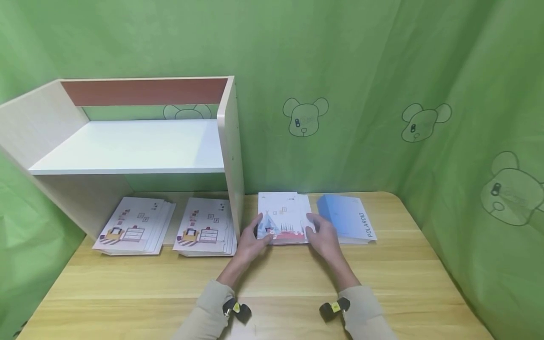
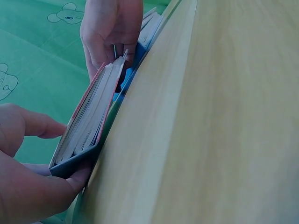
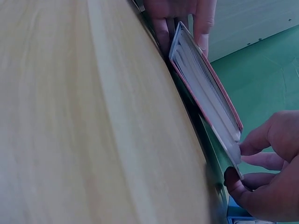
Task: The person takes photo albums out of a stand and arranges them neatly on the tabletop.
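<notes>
A thick photo album [image 1: 282, 215] with an illustrated cover lies between both hands, to the right of the shelf. Its stacked page edges [image 2: 91, 114] face the person. My left hand [image 1: 251, 240] grips the album's dark spine [image 2: 74, 161], thumb on one face and fingers on the other. At the opposite side my right hand [image 1: 323, 233] pinches the free edge, where one cover [image 3: 231, 149] sticks out past the other. A blue album [image 1: 344, 217] marked POLAROID lies just right of the right hand.
A wooden shelf unit [image 1: 231, 141] stands on the left of the wooden table [image 1: 289, 288]. Beneath its white board [image 1: 131, 146] lie two stacks of similar albums, a left stack [image 1: 131, 224] and a right stack [image 1: 204, 224]. A green curtain [image 1: 352, 61] hangs behind and to the right.
</notes>
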Demonstrator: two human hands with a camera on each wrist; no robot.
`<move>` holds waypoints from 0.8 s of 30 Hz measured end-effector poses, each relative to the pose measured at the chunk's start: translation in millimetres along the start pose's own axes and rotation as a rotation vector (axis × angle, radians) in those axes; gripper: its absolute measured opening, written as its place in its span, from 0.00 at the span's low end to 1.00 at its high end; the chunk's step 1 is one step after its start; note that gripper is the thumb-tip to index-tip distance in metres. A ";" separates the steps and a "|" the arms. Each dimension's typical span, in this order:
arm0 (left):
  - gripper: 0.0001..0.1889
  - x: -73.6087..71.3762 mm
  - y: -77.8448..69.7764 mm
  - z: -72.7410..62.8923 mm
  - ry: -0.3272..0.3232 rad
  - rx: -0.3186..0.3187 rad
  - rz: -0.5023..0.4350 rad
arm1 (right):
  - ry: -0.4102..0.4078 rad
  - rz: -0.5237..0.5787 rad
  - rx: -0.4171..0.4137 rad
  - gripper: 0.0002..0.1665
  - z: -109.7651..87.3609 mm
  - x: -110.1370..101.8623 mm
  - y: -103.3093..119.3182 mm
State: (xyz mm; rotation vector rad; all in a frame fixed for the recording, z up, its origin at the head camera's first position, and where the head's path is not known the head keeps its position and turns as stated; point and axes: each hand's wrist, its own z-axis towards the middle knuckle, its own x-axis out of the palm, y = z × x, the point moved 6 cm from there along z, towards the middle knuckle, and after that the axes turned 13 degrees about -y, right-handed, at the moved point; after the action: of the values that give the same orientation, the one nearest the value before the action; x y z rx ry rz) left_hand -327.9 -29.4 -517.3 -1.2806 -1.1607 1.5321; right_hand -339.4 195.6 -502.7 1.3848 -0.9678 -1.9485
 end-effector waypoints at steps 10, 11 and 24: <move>0.42 0.6 1.2 -0.3 -0.011 -0.004 0.042 | 0.014 -0.040 -0.009 0.29 -0.5 2.1 0.1; 0.43 0.4 1.3 -0.4 -0.013 -0.005 0.049 | 0.015 -0.046 -0.011 0.29 -0.6 2.5 0.3; 0.42 -0.8 -2.3 -2.4 -0.040 0.014 0.105 | -0.015 -0.094 -0.017 0.26 -2.6 3.5 0.3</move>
State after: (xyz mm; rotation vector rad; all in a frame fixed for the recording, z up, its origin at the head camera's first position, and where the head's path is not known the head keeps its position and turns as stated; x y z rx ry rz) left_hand -325.3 -29.2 -515.1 -1.3258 -1.1215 1.6460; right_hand -338.0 192.1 -505.0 1.4313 -0.9054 -2.0339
